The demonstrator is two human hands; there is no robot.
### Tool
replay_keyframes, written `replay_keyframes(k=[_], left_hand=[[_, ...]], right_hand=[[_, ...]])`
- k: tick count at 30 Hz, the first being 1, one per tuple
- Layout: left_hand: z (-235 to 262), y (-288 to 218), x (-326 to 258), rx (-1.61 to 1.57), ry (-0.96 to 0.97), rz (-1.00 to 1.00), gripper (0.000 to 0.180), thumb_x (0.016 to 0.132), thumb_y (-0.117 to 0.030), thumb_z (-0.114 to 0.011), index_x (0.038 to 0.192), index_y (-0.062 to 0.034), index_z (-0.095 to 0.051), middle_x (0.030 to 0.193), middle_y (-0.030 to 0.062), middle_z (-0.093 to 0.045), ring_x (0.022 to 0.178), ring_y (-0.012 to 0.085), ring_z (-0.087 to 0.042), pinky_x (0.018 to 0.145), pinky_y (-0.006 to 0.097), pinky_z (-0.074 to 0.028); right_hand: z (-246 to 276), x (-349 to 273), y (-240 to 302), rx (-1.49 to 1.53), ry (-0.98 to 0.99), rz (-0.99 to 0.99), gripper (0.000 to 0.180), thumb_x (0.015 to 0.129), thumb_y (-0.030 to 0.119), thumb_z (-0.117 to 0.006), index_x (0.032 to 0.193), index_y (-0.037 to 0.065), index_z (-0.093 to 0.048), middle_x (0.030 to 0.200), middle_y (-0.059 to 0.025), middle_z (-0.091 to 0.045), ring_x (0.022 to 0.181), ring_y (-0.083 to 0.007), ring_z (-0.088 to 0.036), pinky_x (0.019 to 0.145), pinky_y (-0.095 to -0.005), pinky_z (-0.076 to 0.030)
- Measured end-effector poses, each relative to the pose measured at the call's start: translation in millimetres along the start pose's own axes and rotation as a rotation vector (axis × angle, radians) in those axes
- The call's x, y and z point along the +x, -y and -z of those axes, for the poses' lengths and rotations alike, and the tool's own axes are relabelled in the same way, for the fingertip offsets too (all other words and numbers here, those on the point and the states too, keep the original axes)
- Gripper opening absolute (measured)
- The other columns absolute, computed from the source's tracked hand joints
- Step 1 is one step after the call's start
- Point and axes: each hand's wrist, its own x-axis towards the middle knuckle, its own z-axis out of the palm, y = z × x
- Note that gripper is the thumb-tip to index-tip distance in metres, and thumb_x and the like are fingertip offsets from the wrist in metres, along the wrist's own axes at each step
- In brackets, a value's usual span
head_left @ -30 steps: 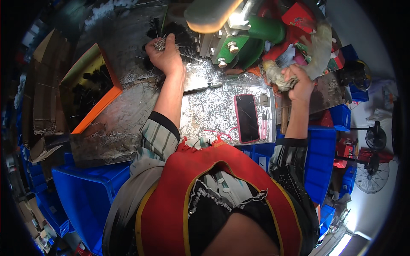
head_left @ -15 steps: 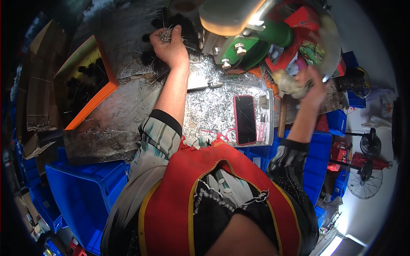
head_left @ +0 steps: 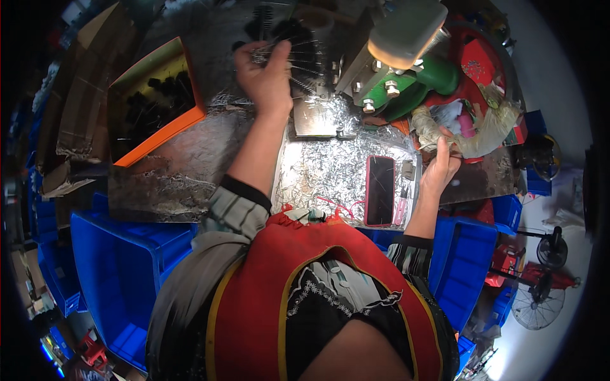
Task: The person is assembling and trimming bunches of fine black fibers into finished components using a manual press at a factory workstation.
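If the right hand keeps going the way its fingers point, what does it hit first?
The right hand points up at the crumpled clear plastic bag; its fingertips seem already touching it. Depth is unclear.

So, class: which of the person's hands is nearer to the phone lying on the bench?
The right. The right hand is just to the right of the phone, slightly above it. The left hand is far up and to the left, at the thin metal rods.

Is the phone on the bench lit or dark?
Dark: the phone lies flat, face up among metal shavings, its screen black with only glare.
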Motion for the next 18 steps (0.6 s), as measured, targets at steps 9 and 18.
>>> replay_keyframes(k=[9, 18], left_hand=[[218.3, -219.1, -1.6, 0.295, -0.272, -0.375, 0.028, 0.079, -0.005, -0.064, 0.103, -0.0044, -0.050, 0.095, 0.0183, -0.060, 0.076, 0.0293, -0.063, 0.056, 0.037, -0.057], [483.8, -325.7, -110.2, 1.423, -0.902, 0.546, 0.046, 0.079, -0.026, -0.066, 0.114, -0.0011, -0.049, 0.095, 0.0190, -0.061, 0.072, 0.0250, -0.064, 0.053, 0.030, -0.050]], right_hand=[[2.3, -59.2, -43.3, -0.164, 0.230, -0.246, 0.004, 0.081, 0.002, -0.060, 0.080, 0.000, -0.056, 0.072, -0.0019, -0.057, 0.066, -0.0070, -0.053, 0.062, -0.0198, -0.042], [-138.3, -62.4, -10.2, -0.483, 0.735, 0.473, 0.014, 0.072, 0.004, -0.064, 0.084, 0.003, -0.057, 0.077, -0.0079, -0.056, 0.071, -0.0218, -0.055, 0.062, -0.0302, -0.046]])
